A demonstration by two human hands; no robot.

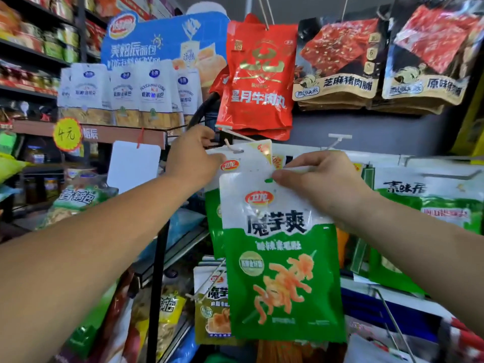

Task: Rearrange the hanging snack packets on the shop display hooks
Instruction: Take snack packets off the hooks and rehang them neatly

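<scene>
Green packet [282, 271] between right fingers [309, 163]

glossy plastic green packet [285, 279], metal hook [237, 151]

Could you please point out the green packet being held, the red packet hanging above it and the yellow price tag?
green packet [285, 284], head view, green lower front.
red packet [258, 82], head view, middle of front.
yellow price tag [67, 134], head view, its centre.

green-and-white packet [282, 258], red packet [258, 77].
</scene>
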